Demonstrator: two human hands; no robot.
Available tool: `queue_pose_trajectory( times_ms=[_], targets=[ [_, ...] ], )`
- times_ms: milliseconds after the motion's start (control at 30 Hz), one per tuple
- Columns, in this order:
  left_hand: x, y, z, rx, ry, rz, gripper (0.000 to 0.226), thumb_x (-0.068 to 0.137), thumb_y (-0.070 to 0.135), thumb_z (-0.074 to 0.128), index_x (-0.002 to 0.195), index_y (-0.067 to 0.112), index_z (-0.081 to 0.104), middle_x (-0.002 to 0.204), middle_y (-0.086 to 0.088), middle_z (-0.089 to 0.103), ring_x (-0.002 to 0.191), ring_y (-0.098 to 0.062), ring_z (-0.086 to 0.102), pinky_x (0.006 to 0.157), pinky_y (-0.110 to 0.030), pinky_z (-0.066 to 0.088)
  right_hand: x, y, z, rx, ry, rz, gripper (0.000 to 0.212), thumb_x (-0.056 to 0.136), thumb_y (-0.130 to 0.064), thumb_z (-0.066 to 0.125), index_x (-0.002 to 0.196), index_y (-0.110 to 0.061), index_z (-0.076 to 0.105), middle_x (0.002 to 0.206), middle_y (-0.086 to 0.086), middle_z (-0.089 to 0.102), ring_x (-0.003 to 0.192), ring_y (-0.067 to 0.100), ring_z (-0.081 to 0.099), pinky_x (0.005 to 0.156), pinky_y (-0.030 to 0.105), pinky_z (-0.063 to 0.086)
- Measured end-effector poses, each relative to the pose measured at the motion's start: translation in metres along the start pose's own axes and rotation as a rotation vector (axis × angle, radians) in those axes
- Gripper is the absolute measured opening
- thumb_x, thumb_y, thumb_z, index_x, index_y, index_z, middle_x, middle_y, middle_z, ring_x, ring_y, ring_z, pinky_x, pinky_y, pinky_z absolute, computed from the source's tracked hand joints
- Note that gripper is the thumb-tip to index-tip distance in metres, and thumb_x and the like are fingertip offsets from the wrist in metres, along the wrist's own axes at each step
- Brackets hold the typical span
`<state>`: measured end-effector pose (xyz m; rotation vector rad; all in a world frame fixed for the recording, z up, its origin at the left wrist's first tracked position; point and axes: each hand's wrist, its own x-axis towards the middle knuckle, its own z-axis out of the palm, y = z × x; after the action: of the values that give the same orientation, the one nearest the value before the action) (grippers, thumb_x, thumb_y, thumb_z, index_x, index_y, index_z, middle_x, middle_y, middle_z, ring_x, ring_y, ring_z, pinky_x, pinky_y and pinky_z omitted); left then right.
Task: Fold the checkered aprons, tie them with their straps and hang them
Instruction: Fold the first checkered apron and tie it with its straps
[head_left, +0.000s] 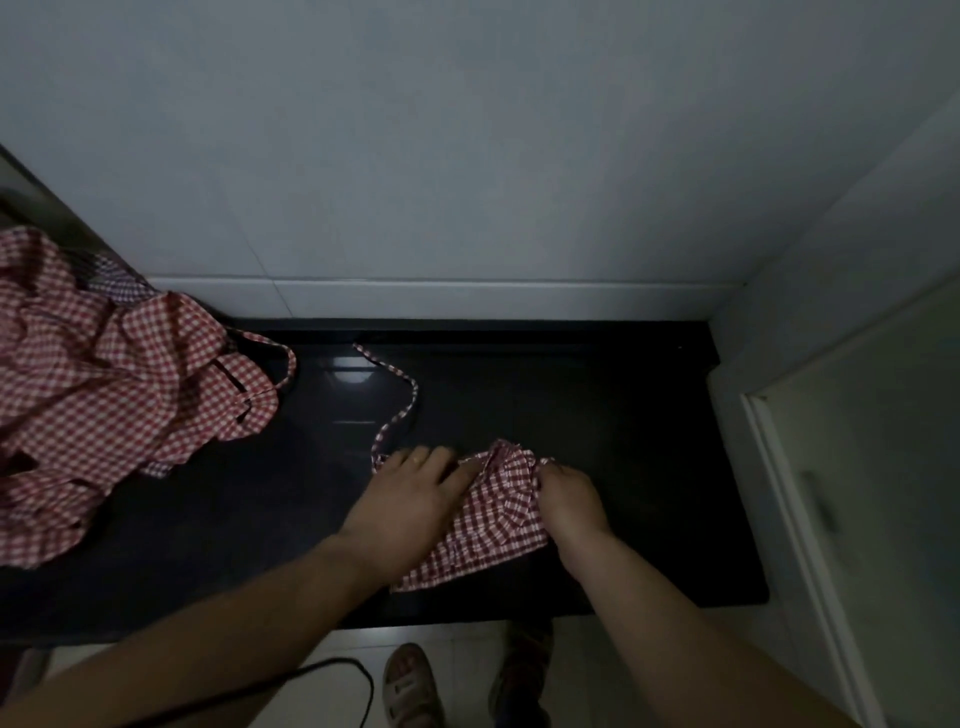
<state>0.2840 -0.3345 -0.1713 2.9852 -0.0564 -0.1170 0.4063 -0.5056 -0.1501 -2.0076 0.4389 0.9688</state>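
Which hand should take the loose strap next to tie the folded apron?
Left. The left hand lies open with its fingertips by the strap; the right hand grips the folded apron, likely steadying it.

A red-and-white checkered apron (488, 525) lies folded into a compact, ruffled bundle near the front edge of a dark counter (597, 415), 1 strap (400, 400) trailing loose behind it. More aprons (104, 395) sit heaped, unfolded, at left.

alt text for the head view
A left hand presses and a right hand grips a folded red checkered apron on a dark counter. Its strap trails toward the wall; a heap of unfolded aprons lies at left.
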Motion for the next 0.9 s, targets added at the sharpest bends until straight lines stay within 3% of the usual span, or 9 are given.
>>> queue_pose_trajectory(
  times_ms=[67,200,300,400,567,667,733,833,900],
  targets=[
    [-0.005,0.004,0.006,0.05,0.021,-0.001,0.065,0.094,0.032,0.063,0.155,0.029,0.041,0.134,-0.005,0.059,0.118,-0.027,0.06,0.098,-0.045,0.052,-0.002,-0.004,-0.003,0.012,-0.045,0.02,0.038,0.11,-0.033,0.04,0.106,-0.014,0.073,0.103,0.007,0.075,0.093,0.022,0.07,0.075,0.031,0.054],
    [-0.009,0.013,0.006,-0.005,0.052,-0.017,0.056,0.107,0.049,0.035,0.156,0.023,0.042,0.15,-0.006,0.054,0.134,-0.029,0.055,0.111,-0.052,0.042,0.001,-0.006,-0.009,0.036,-0.025,0.021,0.045,0.108,-0.045,0.044,0.107,-0.01,0.072,0.099,0.014,0.075,0.084,0.02,0.069,0.077,0.034,0.056],
    [-0.017,0.019,0.003,-0.026,-0.152,-0.041,0.106,0.091,0.089,0.027,0.166,0.014,0.019,0.171,-0.013,0.024,0.156,-0.032,0.027,0.124,-0.063,0.019,0.007,-0.008,-0.019,0.094,0.021,-0.036,0.051,0.109,-0.047,0.038,0.106,-0.008,0.072,0.099,0.016,0.075,0.086,0.025,0.071,0.073,0.036,0.057],
    [-0.021,0.022,0.008,0.022,-0.235,-0.036,0.116,0.085,0.087,0.036,0.166,0.015,-0.004,0.174,-0.016,0.002,0.159,-0.036,0.01,0.127,-0.06,0.01,0.01,-0.009,-0.034,0.119,0.024,0.014,0.055,0.111,-0.048,0.032,0.107,-0.007,0.07,0.099,0.016,0.073,0.084,0.027,0.067,0.067,0.032,0.052],
    [-0.028,0.028,0.022,0.066,-0.094,-0.008,0.097,0.091,0.07,0.043,0.166,0.015,0.016,0.169,-0.021,0.024,0.152,-0.041,0.033,0.117,-0.062,0.034,0.002,-0.012,-0.034,-0.065,-0.089,0.0,0.052,0.105,-0.056,0.046,0.118,-0.011,0.069,0.104,0.009,0.071,0.095,0.025,0.067,0.077,0.035,0.054],
    [-0.03,0.029,0.02,0.037,-0.066,0.014,0.096,0.092,0.07,0.044,0.166,0.016,0.016,0.17,-0.018,0.024,0.154,-0.037,0.03,0.119,-0.061,0.033,-0.002,-0.015,-0.016,-0.18,-0.26,0.007,0.065,0.081,-0.07,0.072,0.122,-0.02,0.066,0.108,0.002,0.074,0.098,0.02,0.071,0.082,0.034,0.055],
    [-0.031,0.028,0.014,-0.006,-0.08,0.027,0.096,0.095,0.077,0.038,0.167,0.019,0.013,0.171,-0.015,0.021,0.157,-0.034,0.024,0.123,-0.06,0.025,0.004,-0.016,-0.006,-0.253,-0.272,0.011,0.078,0.066,-0.061,0.085,0.126,-0.015,0.065,0.109,0.006,0.076,0.094,0.022,0.075,0.086,0.038,0.06],
    [-0.022,0.021,-0.008,-0.348,-0.178,-0.102,0.077,0.099,0.079,0.021,0.161,0.035,0.03,0.171,-0.001,0.025,0.158,-0.021,0.022,0.129,-0.049,0.012,0.008,-0.014,-0.008,-0.204,-0.274,-0.078,0.043,0.083,-0.028,0.084,0.118,-0.006,0.071,0.098,0.007,0.08,0.089,0.023,0.078,0.091,0.042,0.062],
    [-0.002,0.014,-0.027,-0.714,-0.143,-0.327,0.056,0.105,0.068,0.021,0.132,0.037,0.059,0.144,0.004,0.06,0.133,-0.014,0.052,0.12,-0.046,0.035,0.005,-0.008,-0.013,-0.117,-0.284,-0.149,0.027,0.091,-0.02,0.078,0.115,-0.01,0.073,0.097,0.003,0.081,0.089,0.02,0.078,0.088,0.038,0.062]
  ],
)
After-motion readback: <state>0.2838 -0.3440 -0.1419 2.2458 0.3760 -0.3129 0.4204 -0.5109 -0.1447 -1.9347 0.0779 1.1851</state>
